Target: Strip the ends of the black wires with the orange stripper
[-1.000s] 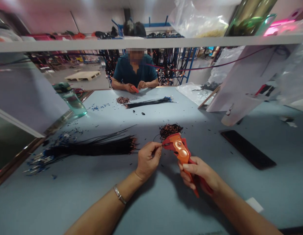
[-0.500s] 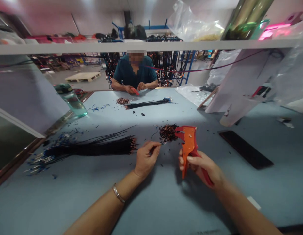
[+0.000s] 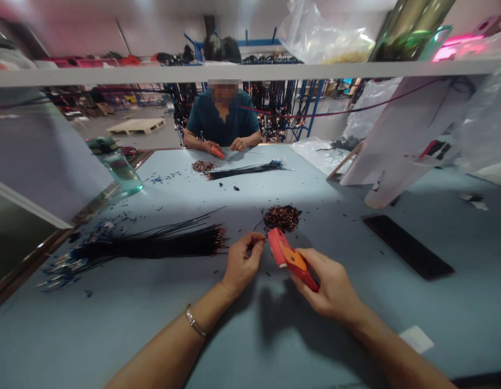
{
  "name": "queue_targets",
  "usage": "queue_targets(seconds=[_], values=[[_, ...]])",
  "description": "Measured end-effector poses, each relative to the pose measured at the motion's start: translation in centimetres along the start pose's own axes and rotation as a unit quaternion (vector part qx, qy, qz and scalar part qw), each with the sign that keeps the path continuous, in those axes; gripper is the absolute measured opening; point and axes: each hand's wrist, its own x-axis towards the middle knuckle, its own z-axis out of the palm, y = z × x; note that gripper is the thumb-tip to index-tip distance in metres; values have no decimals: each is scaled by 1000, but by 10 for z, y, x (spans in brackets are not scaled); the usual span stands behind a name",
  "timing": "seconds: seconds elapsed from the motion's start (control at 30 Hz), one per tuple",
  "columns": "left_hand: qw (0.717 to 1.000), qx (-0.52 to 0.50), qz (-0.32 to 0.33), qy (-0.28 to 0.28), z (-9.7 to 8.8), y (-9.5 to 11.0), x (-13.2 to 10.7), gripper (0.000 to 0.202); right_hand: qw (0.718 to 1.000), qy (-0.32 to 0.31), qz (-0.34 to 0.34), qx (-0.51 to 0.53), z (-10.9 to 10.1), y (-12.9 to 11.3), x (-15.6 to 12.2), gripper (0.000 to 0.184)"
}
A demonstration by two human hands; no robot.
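My left hand [image 3: 244, 262] pinches a thin dark wire, whose end shows past the fingertips. Close to that end is the head of an orange and red wire stripper [image 3: 296, 260], gripped in my right hand [image 3: 331, 283]. The tool is tilted, its jaws pointing to the left hand; whether they touch the wire I cannot make out. Just beyond it lies a heap of short dark and coppery scraps [image 3: 282, 218]. To the left a bundle of black wires [image 3: 153, 244] lies flat, coppery ends to the right, blue-and-silver ends to the left.
Across the table sits a co-worker [image 3: 223, 119] holding a red tool, near another wire bundle [image 3: 246, 170]. A black flat slab [image 3: 408, 246] lies at right, a white card [image 3: 416, 339] nearer me. A greenish bottle [image 3: 123, 170] stands at left; a shelf [image 3: 250, 72] crosses above.
My right hand has turned the wire stripper over from upright and brought its head down and left, near my left fingertips. My left hand stays in place. The co-worker's hands have shifted slightly.
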Motion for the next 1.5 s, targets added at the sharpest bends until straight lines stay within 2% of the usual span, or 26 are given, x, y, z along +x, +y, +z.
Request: queue_targets(seconds=[0.1, 0.2, 0.43, 0.77, 1.03, 1.23, 1.5], values=[[998, -56, -29, -14, 1, -3, 0, 13, 994, 2, -50, -94, 6, 4, -1, 33], [992, -111, -53, -29, 2, -2, 0, 9, 989, -3, -67, -132, 7, 5, -2, 37], [986, -139, -56, -75, 1, 8, 1, 8, 985, 37, -81, -151, 9, 5, 3, 37], [981, -132, -23, -144, 2, 4, 0, 15, 986, 40, -61, -148, 11, 8, 5, 37], [983, -124, -26, -136, 3, 1, 0, 15, 986, 40, -64, -148, 13, 10, 7, 38], [975, -145, -32, -162, 2, 4, -1, 13, 978, 60, -101, -174, 12, 8, 7, 31], [976, -138, -63, -157, 2, 10, -1, 16, 971, 60, -115, -203, 14, 9, 5, 20]])
